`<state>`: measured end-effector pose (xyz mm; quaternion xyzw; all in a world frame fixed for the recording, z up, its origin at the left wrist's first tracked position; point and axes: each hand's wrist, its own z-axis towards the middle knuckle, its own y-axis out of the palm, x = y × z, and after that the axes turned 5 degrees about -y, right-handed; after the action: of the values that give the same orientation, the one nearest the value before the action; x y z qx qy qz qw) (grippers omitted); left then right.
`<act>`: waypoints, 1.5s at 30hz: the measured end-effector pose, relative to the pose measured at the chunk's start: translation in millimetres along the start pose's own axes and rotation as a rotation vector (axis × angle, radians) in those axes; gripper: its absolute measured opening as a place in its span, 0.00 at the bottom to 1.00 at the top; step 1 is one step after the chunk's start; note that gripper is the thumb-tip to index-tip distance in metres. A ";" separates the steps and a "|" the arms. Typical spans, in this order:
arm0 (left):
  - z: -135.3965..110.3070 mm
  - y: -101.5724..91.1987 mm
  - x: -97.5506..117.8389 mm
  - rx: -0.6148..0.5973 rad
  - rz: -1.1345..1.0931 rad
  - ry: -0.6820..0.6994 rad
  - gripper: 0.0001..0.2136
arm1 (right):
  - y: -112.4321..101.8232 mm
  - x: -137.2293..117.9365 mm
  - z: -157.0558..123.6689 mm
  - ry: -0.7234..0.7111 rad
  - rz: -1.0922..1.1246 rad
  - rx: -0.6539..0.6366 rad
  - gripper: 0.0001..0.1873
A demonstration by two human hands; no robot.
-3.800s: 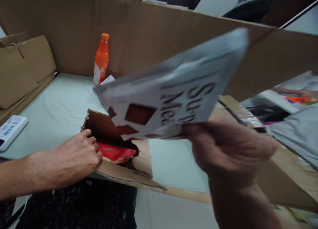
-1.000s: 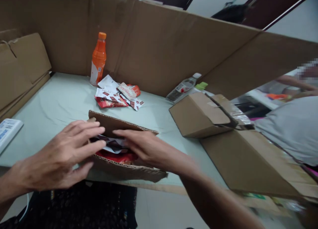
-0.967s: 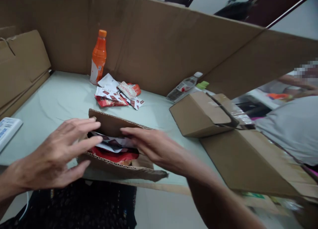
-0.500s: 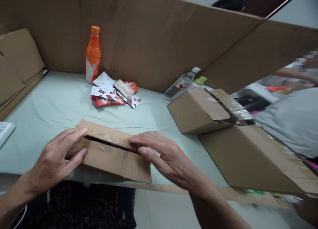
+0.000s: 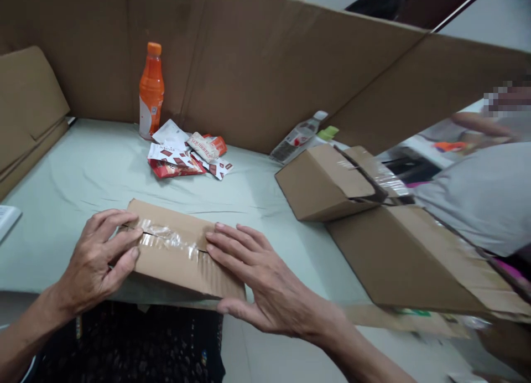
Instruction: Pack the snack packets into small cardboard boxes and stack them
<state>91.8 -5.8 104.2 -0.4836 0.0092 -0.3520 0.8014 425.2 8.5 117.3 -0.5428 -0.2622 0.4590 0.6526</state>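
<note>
A small cardboard box (image 5: 174, 267) lies near the front edge of the table, its two top flaps folded down almost level. Clear tape (image 5: 170, 236) glints along the narrow seam between them. My left hand (image 5: 97, 255) grips the box's left end, fingers bent over the top and thumb against the near flap. Spread flat across the right end is my right hand (image 5: 261, 283), its fingers on the flaps and its thumb stretched out past the near edge. Inside the box nothing can be seen.
Behind the box lie several snack packets (image 5: 182, 153) beside an orange bottle (image 5: 151, 92). A clear bottle (image 5: 298, 136) leans at the back right, near a smaller carton (image 5: 317, 184) and a larger carton (image 5: 398, 255). A cardboard wall (image 5: 265, 67) closes off the back; another person's sleeve (image 5: 468, 189) shows beyond.
The wide dark gap between the flaps has narrowed to a thin seam. My right hand has gone from bent fingers at the gap to lying flat on top.
</note>
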 end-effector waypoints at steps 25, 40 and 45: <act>28.5 56.7 -15.7 -0.159 0.130 0.196 0.18 | -21.3 35.7 -170.6 0.712 -0.181 0.174 0.32; 21.5 117.5 -39.7 -0.574 0.175 0.114 0.20 | -21.7 113.9 -254.7 1.155 -0.686 0.284 0.24; 23.7 101.6 -36.2 -0.649 0.155 0.068 0.19 | -16.7 94.4 -221.4 0.876 -0.741 0.551 0.20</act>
<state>129.4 62.2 25.6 -0.6993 0.1844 -0.2846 0.6293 658.1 -11.5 58.0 -0.3658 -0.0135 -0.0114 0.9305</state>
